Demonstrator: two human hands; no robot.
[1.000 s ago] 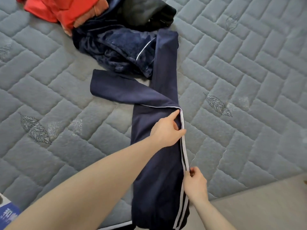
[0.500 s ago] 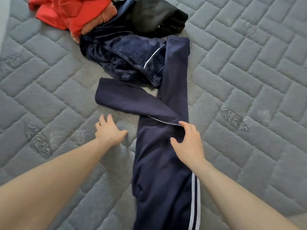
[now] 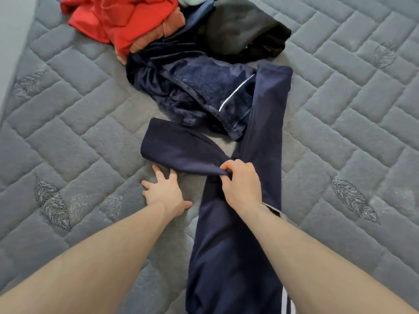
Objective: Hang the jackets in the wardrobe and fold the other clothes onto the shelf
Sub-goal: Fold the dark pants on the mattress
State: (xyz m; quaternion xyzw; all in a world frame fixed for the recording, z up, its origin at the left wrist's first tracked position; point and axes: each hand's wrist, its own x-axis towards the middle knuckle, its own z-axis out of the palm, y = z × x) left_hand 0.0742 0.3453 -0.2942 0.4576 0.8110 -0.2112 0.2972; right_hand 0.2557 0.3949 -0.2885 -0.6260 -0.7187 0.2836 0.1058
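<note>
One pair of navy track trousers (image 3: 238, 257) lies stretched on the bed, seen from the head camera. Its long axis runs from the near bottom edge of the frame away toward the clothes pile, leaning slightly to the right as it goes. One leg continues straight on, its cuff end pointing away beside the pile; the other leg bends off at the knee region and points up and to the left, so the two legs form a narrow fork. The cloth looks smooth and matte, and two white stripes show along its right seam near the bottom edge.

The right hand (image 3: 241, 185) pinches a fold of the trousers where the legs part, fingers curled round the bunched cloth. The left hand (image 3: 165, 192) lies flat on the mattress (image 3: 68, 132) with fingers spread, just beside the bent leg, its fingertips at that leg's lower edge; it holds nothing.

The mattress is grey and quilted in a brick-like herringbone of padded rectangles, with stitched leaf motifs here and there.

At the far end lies a heap: a plush, velvety navy garment (image 3: 195, 96) with thin white piping, touching the straight leg; a crumpled red garment (image 3: 127, 21); and a dark grey-black garment (image 3: 244, 32), soft and rumpled.
</note>
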